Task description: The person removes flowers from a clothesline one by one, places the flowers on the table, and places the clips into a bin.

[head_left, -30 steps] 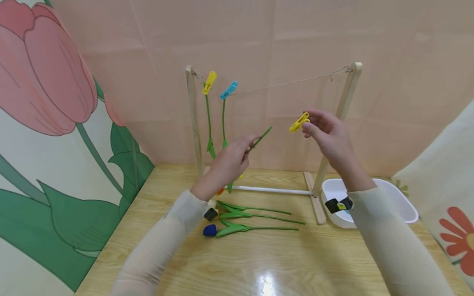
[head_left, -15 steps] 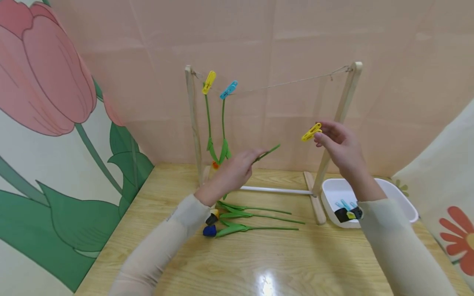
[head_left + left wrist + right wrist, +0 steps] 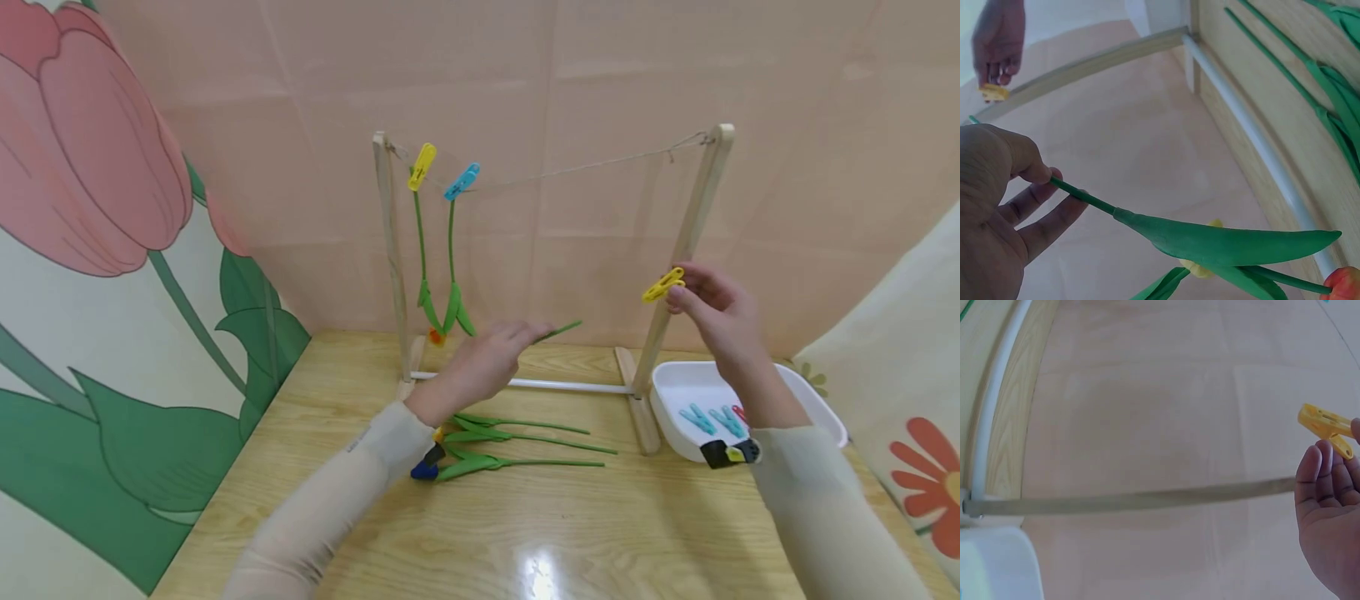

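My left hand [image 3: 491,358] pinches the green stem of an artificial tulip [image 3: 1229,240], whose bare stem end points right and slightly up. Below that hand the flower's head is hidden in the head view. A red blossom [image 3: 1344,284] shows in the left wrist view, but I cannot tell whose stem bears it. Between thumb and fingers, my right hand [image 3: 723,312] holds a yellow clothespin [image 3: 663,285] in front of the rack's right post. Two tulips hang head-down from the string [image 3: 585,169], under a yellow clothespin [image 3: 422,167] and a blue clothespin [image 3: 462,182].
Several tulips [image 3: 517,462] lie on the wooden table [image 3: 525,533], one with a blue head. A wooden rack [image 3: 693,217] with a white crossbar [image 3: 570,386] stands behind. At right, a white basin [image 3: 821,417] contains blue clothespins [image 3: 699,419] and a red one.
My right hand has moved right and down with the yellow clothespin, uncovering clothespins in the basin. My left hand has moved slightly right and down, and its tulip stem tilts flatter.
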A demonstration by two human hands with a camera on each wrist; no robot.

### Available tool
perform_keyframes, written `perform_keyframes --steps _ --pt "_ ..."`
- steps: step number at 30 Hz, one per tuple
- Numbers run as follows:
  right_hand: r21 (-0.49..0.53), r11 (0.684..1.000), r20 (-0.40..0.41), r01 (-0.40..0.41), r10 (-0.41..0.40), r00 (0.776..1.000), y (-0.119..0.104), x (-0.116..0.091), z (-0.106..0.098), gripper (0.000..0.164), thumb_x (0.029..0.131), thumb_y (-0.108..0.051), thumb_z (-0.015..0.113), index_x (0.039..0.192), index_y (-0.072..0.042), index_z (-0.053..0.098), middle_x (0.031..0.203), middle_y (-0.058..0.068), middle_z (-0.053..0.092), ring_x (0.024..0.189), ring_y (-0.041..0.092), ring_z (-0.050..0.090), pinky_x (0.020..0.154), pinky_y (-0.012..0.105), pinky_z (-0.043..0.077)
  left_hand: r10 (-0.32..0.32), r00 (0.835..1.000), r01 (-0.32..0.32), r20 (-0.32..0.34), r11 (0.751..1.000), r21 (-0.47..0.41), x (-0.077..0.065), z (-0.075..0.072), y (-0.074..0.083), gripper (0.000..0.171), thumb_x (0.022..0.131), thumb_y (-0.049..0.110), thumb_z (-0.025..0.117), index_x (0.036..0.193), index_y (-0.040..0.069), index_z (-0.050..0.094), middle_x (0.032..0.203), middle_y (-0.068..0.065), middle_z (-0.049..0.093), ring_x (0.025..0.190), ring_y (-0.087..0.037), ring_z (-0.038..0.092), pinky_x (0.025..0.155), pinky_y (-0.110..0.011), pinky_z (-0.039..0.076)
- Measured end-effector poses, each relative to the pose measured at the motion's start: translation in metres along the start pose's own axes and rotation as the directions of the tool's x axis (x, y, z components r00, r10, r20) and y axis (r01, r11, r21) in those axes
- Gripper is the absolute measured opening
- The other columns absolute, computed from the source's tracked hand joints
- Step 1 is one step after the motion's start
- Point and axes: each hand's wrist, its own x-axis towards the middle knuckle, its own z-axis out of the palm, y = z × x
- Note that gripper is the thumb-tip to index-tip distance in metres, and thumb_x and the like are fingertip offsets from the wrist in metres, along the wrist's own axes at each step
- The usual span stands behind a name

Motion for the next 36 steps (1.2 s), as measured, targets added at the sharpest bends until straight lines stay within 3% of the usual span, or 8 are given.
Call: perform_keyframes --steps 4,9,15,20,27,36 --pt "0.012 1.000 -0.019 0.016 -0.016 1.000 0.000 -0.006 -0.009 0.034 0.095 0.006 0.064 0.128 0.009 0.061 0.104 0.005 0.069 0.088 0.013 0.065 0.074 0.017 0.057 0.037 0.999 -0.037 0.012 0.999 0.020 0.001 0.005 0.004 0.071 0.088 -0.013 0.061 0.151 0.016 0.044 0.138 0.000 0.060 0.121 -0.019 0.060 0.074 -0.020 0.053" --pt "-0.013 1.000 -0.044 0.013 -0.013 0.999 -0.001 -0.013 -0.023 0.035 0.095 0.008 0.062 0.130 0.007 0.061 0.106 0.005 0.068 0.090 0.012 0.064 0.075 0.016 0.056 0.060 0.998 -0.061 0.024 0.996 0.060 0.004 0.014 0.008 0.071 0.088 -0.013 0.060 0.151 0.017 0.045 0.134 0.002 0.061 0.120 -0.017 0.060 0.072 -0.020 0.052" --pt "-0.055 0.998 -0.062 -0.026 0.023 0.998 0.000 -0.021 -0.039 0.036 0.095 0.006 0.063 0.131 0.002 0.062 0.111 0.005 0.067 0.093 0.012 0.063 0.076 0.014 0.056 0.030 0.993 -0.036 0.111 0.998 0.055 0.006 0.027 0.014 0.074 0.092 -0.015 0.053 0.154 0.022 0.040 0.138 0.002 0.060 0.123 -0.017 0.060 0.052 -0.012 0.041" --pt "-0.098 0.992 -0.105 -0.073 0.062 0.993 0.002 -0.032 -0.051 0.038 0.095 0.001 0.066 0.133 0.001 0.061 0.114 0.003 0.066 0.094 0.012 0.062 0.077 0.013 0.055 0.015 0.987 -0.026 0.157 0.997 0.070 0.006 0.035 0.018 0.076 0.093 -0.015 0.052 0.156 0.024 0.037 0.137 0.003 0.060 0.125 -0.016 0.058 0.048 -0.011 0.038" --pt "-0.069 0.986 -0.173 -0.153 0.140 0.975 0.006 -0.042 -0.067 0.041 0.094 0.000 0.067 0.135 -0.003 0.062 0.115 0.000 0.065 0.093 0.009 0.063 0.078 0.013 0.055 -0.002 0.980 -0.015 0.197 0.996 0.083 0.007 0.045 0.024 0.072 0.098 -0.010 0.051 0.157 0.028 0.036 0.135 0.007 0.060 0.119 -0.014 0.061 0.047 -0.012 0.039" --pt "-0.180 0.946 -0.269 -0.270 0.217 0.938 0.006 -0.047 -0.085 0.048 0.092 -0.015 0.074 0.137 -0.012 0.061 0.113 -0.007 0.064 0.094 0.004 0.061 0.077 0.008 0.052 -0.001 0.974 -0.022 0.228 0.995 0.100 0.009 0.055 0.030 0.079 0.093 -0.014 0.053 0.157 0.029 0.035 0.134 0.009 0.060 0.118 -0.014 0.060 0.050 -0.017 0.042"
